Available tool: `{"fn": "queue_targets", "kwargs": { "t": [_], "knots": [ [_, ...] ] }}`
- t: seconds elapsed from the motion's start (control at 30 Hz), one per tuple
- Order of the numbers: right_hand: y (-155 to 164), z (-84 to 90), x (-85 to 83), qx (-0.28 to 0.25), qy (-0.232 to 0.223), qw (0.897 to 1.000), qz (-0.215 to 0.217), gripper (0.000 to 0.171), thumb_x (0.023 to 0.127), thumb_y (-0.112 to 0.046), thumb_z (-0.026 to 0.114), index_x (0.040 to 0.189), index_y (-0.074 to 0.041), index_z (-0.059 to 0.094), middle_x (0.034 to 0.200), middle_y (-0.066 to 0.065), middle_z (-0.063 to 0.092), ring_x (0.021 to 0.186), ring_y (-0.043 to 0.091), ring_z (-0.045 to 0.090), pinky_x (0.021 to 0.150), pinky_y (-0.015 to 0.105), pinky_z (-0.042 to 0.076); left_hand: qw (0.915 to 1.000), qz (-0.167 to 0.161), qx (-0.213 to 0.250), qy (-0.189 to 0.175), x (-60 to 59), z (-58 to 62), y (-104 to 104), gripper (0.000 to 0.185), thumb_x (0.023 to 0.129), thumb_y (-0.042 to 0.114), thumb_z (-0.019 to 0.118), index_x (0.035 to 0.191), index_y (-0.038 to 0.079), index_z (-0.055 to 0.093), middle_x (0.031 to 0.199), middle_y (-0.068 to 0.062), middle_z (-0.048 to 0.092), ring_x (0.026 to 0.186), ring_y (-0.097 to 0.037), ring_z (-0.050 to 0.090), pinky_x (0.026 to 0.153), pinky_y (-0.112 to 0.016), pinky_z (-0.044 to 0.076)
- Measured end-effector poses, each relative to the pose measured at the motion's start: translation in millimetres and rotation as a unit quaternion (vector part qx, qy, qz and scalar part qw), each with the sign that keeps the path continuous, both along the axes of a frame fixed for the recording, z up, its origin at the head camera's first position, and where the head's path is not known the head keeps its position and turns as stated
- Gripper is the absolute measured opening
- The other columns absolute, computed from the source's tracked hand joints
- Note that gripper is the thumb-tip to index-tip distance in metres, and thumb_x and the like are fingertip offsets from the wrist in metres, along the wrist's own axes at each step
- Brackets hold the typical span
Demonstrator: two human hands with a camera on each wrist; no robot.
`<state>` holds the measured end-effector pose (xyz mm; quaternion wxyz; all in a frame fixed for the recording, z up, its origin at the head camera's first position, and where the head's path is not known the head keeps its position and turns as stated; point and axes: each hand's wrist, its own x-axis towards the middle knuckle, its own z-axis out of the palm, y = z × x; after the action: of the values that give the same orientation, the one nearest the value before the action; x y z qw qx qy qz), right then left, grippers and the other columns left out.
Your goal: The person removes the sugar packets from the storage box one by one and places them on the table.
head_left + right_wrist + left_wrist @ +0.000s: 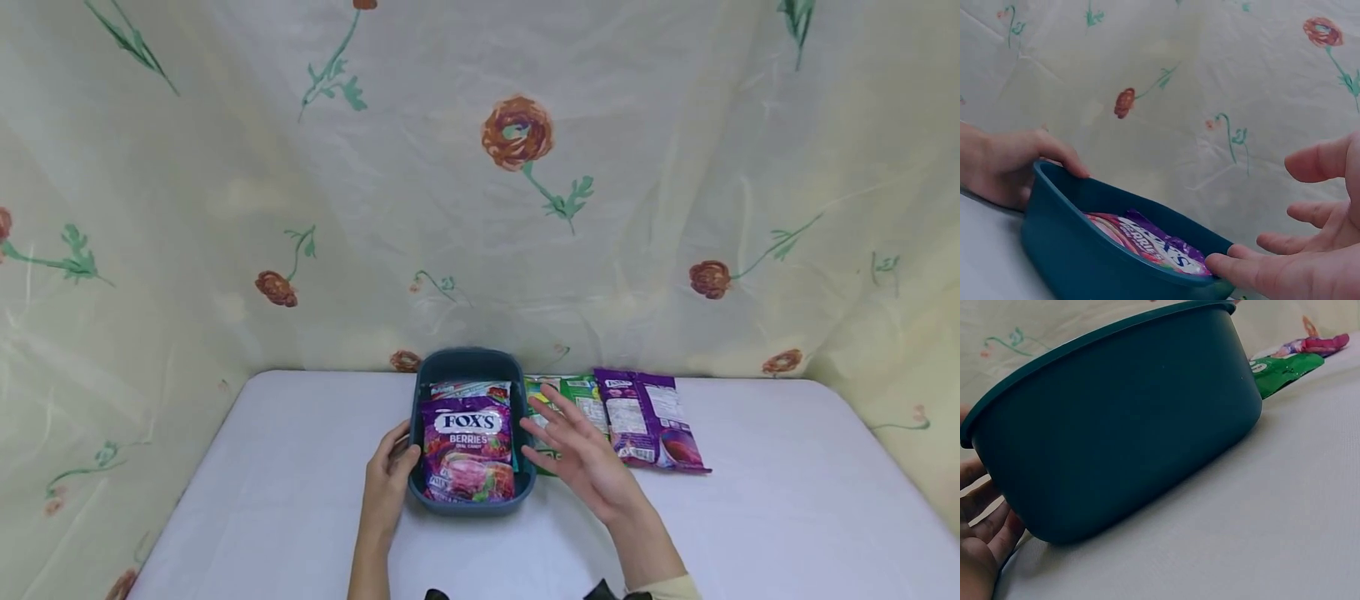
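Note:
A dark blue-green plastic tub (1122,425) stands on the white table. Inside it lies a purple Fox's Berries candy bag (468,454), with part of another packet (471,389) showing behind it. My left hand (392,475) grips the tub's left side, thumb at the rim and fingers along the outer wall; the right wrist view also shows this hand (1019,159). My right hand (585,458) is spread at the tub's right side, its fingers straight and holding nothing. In the right wrist view a fingertip appears at the rim, but whether it touches cannot be told.
To the tub's right lie a green packet (588,396), partly behind my right hand, and a purple candy bag (645,421) with its printed back up. A flower-patterned sheet (450,183) hangs behind the white table (300,500) and down both sides.

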<state>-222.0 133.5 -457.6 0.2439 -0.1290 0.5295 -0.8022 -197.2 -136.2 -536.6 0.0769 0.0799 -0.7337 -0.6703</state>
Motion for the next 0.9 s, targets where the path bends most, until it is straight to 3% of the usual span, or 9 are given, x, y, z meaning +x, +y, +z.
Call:
{"fn": "queue_targets", "kwargs": {
  "t": [0.17, 0.4, 0.63, 0.9],
  "knots": [
    [-9.6, 3.5, 3.0, 0.015, -0.006, 1.0, 0.006, 0.056, 0.102, -0.014, 0.033, 0.152, -0.015, 0.008, 0.159, 0.013, 0.005, 0.145, 0.039, 0.009, 0.113, 0.054, 0.025, 1.0, 0.001, 0.008, 0.004, -0.9, -0.8, 0.5, 0.043, 0.095, 0.027, 0.055, 0.137, 0.02, 0.048, 0.138, -0.008, 0.051, 0.126, -0.025, 0.049, 0.108, -0.046, 0.038],
    [-20.7, 8.1, 10.3, 0.063, 0.0, 0.998, -0.012, 0.053, 0.1, -0.018, 0.041, 0.149, -0.014, 0.02, 0.158, 0.01, 0.009, 0.146, 0.036, 0.009, 0.115, 0.056, 0.018, 0.9999, -0.002, 0.01, -0.004, -1.1, 0.8, 0.7, 0.044, 0.095, 0.027, 0.055, 0.137, 0.021, 0.048, 0.139, -0.008, 0.05, 0.127, -0.025, 0.048, 0.108, -0.045, 0.038],
    [-32.9, 6.7, 15.5, 0.072, 0.005, 0.997, -0.04, 0.057, 0.097, -0.021, 0.05, 0.148, -0.014, 0.026, 0.158, 0.006, 0.015, 0.147, 0.033, 0.01, 0.116, 0.056, 0.014, 0.9999, -0.004, 0.011, -0.003, -0.3, 1.5, 0.5, 0.045, 0.095, 0.029, 0.055, 0.138, 0.021, 0.047, 0.14, -0.009, 0.05, 0.127, -0.025, 0.048, 0.109, -0.045, 0.038],
    [-45.9, 4.0, 18.8, 0.114, -0.002, 0.991, -0.065, 0.049, 0.099, -0.011, 0.041, 0.146, -0.017, 0.032, 0.158, 0.006, 0.015, 0.147, 0.031, 0.01, 0.115, 0.055, 0.017, 1.0, -0.002, 0.009, -0.002, -0.5, 0.2, 0.6, 0.044, 0.095, 0.027, 0.054, 0.138, 0.02, 0.047, 0.139, -0.009, 0.05, 0.126, -0.026, 0.049, 0.108, -0.045, 0.038]
  ]
}}
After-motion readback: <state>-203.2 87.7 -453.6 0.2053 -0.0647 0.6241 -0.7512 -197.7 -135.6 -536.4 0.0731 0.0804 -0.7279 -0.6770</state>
